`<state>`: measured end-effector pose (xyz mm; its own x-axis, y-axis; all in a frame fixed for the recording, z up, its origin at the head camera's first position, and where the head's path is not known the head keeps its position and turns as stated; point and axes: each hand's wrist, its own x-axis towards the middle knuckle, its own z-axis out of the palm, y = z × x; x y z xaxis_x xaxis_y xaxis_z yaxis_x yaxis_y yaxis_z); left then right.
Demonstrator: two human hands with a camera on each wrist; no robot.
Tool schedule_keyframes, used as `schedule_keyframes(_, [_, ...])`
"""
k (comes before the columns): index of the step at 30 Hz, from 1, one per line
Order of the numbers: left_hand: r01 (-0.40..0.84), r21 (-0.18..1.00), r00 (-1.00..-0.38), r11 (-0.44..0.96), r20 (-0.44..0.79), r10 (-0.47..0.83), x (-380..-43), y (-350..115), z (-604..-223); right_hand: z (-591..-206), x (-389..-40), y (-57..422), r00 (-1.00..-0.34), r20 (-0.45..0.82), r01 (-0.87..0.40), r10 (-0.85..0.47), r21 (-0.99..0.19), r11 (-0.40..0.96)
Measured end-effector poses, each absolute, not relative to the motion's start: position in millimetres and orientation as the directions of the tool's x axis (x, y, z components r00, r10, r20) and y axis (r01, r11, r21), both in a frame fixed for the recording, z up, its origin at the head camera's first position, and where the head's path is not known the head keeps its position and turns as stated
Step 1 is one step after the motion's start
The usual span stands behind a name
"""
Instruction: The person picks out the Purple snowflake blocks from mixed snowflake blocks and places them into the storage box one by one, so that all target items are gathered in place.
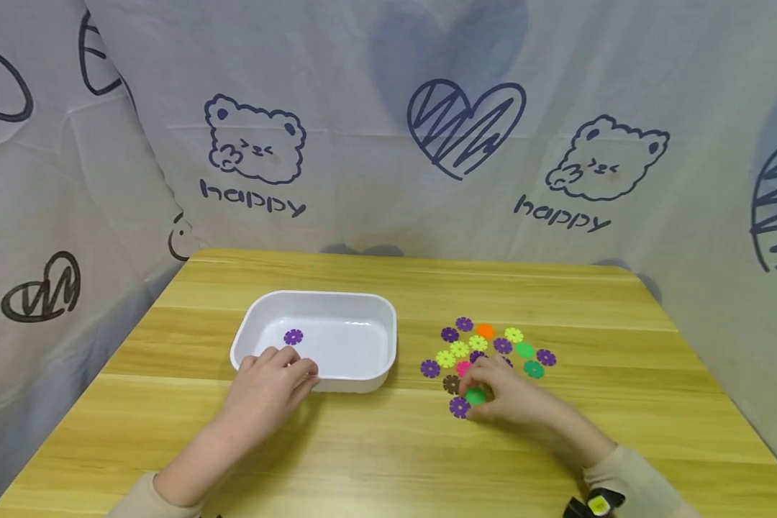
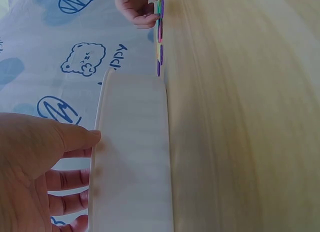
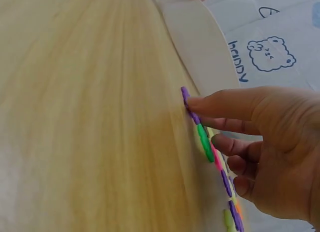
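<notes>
My left hand point(image 1: 270, 385) holds the near rim of a white plastic tub point(image 1: 356, 385). In the left wrist view its thumb lies against the outside of the wall, with the other fingers over the rim. A purple snowflake disc point(image 1: 293, 337) lies inside the tub. My right hand point(image 1: 508, 392) reaches down over loose snowflake discs, thumb and forefinger apart. Its thumb tip is at a purple snowflake disc point(image 1: 459, 408) at the near edge of the group. Between thumb and forefinger shows a green disc point(image 1: 475, 397). The hand partly hides several discs.
Right of the tub, several discs lie flat on the wooden table point(image 1: 388, 460), among them an orange disc point(image 1: 485, 331), a brown disc point(image 1: 452, 384) and a yellow disc point(image 1: 514, 335). A printed cloth point(image 1: 362, 180) hangs behind the table.
</notes>
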<state>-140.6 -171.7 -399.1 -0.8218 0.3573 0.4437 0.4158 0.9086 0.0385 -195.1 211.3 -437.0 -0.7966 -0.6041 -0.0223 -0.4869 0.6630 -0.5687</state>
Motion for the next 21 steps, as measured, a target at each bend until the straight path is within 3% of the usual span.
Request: schedule_keyframes(21, [0.422,0.034,-0.813,0.906,0.457,0.361,-141.5,-171.3,-399.6,-435.7,-194.5,207.4,-0.798,-0.05,-0.477,-0.601,-0.557,0.68])
